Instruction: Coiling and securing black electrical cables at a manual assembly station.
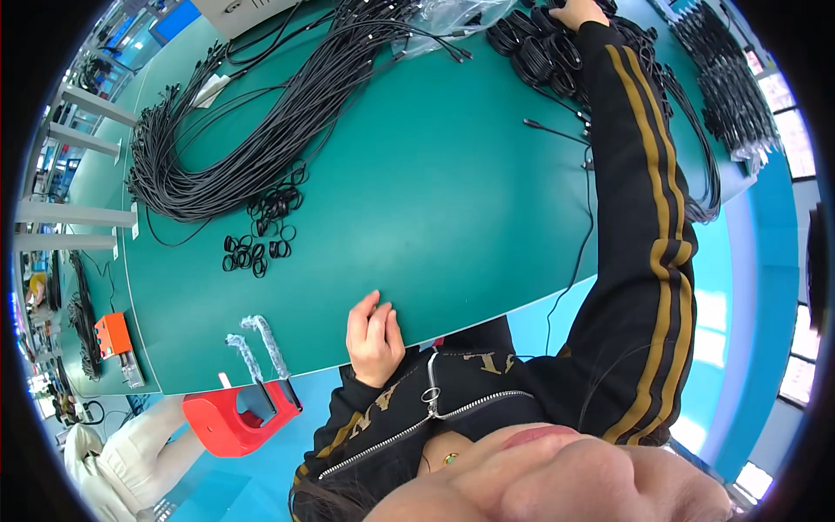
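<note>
My left hand point(376, 341) rests at the near edge of the green table point(426, 191), fingers loosely bent and a little apart, with nothing in it. My right arm stretches far across to the back right. There my right hand point(581, 12) touches a pile of coiled black cables point(541, 59); the picture's upper edge cuts off part of its fingers, so its grip is unclear. Beside that pile a loose cable end with a black plug point(532, 123) lies on the table, and a cable point(581, 252) hangs over the near edge.
A thick bundle of long black cables point(252, 161) curves over the left half. Several small black rings point(252, 252) lie below it. Clear plastic bags point(457, 22) are at the back. More bundled cables point(726, 83) lie far right. A red stool point(222, 426) and an orange device point(113, 336) are left.
</note>
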A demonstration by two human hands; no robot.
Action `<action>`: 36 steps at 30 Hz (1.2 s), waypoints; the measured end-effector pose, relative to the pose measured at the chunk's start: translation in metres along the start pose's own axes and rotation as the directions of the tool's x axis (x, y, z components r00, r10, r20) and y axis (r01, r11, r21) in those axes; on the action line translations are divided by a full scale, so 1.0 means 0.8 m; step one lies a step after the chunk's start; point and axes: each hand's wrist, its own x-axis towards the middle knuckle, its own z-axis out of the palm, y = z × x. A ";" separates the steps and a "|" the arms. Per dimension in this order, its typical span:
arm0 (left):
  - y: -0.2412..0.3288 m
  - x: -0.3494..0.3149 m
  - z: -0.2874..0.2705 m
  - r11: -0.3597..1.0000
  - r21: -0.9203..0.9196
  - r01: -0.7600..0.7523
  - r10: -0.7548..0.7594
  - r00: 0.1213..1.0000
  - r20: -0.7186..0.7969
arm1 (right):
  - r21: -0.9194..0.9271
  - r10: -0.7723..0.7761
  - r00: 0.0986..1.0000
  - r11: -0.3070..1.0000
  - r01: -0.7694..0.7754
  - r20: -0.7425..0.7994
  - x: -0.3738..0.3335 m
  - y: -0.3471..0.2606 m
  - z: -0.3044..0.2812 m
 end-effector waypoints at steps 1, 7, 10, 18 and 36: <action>0.001 0.001 0.001 1.000 0.003 0.002 -0.002 1.000 0.008 | -0.033 0.031 0.999 0.999 -0.030 0.021 -0.003 -0.002 0.001; 0.001 0.003 0.001 0.999 0.032 0.007 -0.008 1.000 0.018 | 0.305 -0.260 0.966 0.918 0.251 -0.014 -0.027 0.000 0.004; -0.001 0.004 -0.002 0.999 0.004 -0.052 0.052 0.997 0.048 | -0.142 -0.041 0.988 0.990 0.020 -0.147 -0.012 -0.049 0.016; -0.003 0.007 -0.006 0.992 -0.029 -0.123 0.123 0.992 0.027 | 0.106 -0.706 0.658 0.657 0.746 -0.262 -0.046 -0.305 0.076; -0.005 0.003 -0.005 0.986 -0.014 -0.168 0.169 0.984 0.055 | -0.189 -0.710 0.650 0.701 0.688 -0.271 -0.069 -0.399 0.121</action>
